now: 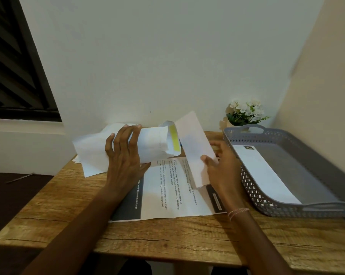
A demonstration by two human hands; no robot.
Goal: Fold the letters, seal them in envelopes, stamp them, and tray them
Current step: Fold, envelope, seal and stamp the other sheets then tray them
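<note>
Where the tray [247, 176] sits, flowers [245, 110] stand behind.

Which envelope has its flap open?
The hand-held envelope, in the left hand: flap raised, yellow strip exposed. The tray envelope lies flat in the grey tray, no flap showing.

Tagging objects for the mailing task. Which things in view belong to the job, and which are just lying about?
Job: open envelope gripped by the left hand; folded letter pinched in the right hand; printed sheet on the table; grey tray with a flat envelope inside.
Lying about: potted flowers; louvred window.
</note>
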